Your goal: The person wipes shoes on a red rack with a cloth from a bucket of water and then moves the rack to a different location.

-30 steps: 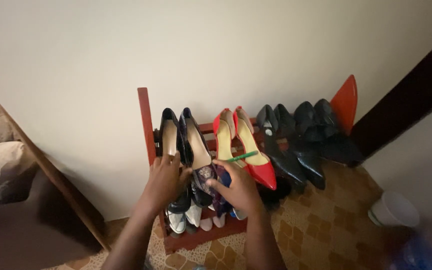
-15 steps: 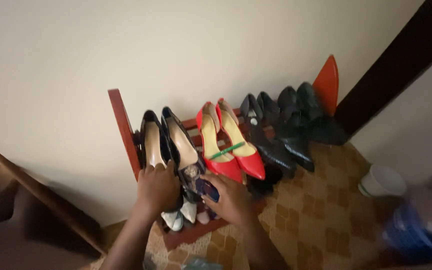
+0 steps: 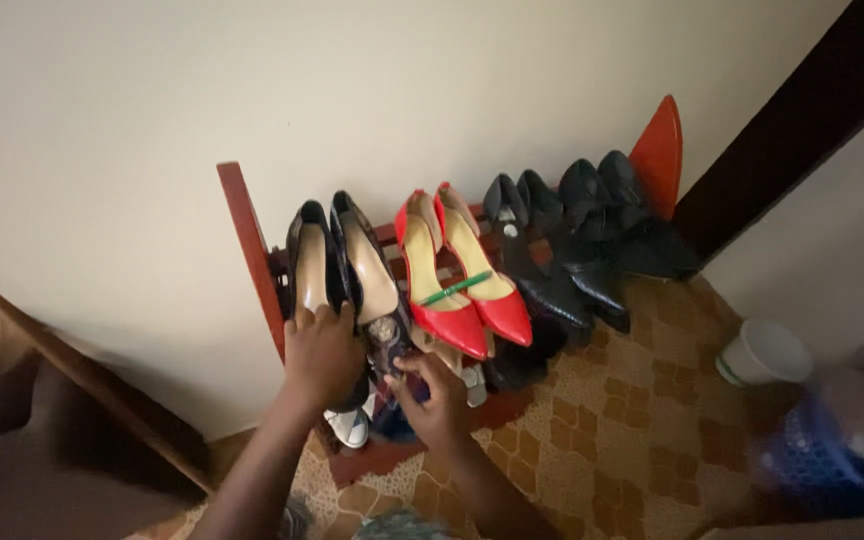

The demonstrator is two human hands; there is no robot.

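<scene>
Fingers (image 3: 324,322) of your left hand (image 3: 322,355) curl over the toe of the left dark heel (image 3: 310,275), clamped on it; fingers of your right hand (image 3: 439,400) pinch the toe of the right dark heel (image 3: 372,285). Largest first: cream wall (image 3: 432,90), patterned floor (image 3: 612,440), red wooden shoe rack (image 3: 247,240) against the wall. Both dark heels sit at the rack's left end. Right of them, red heels (image 3: 462,285), then black heels (image 3: 572,250). Small white cup (image 3: 762,352) on the floor, far right.
</scene>
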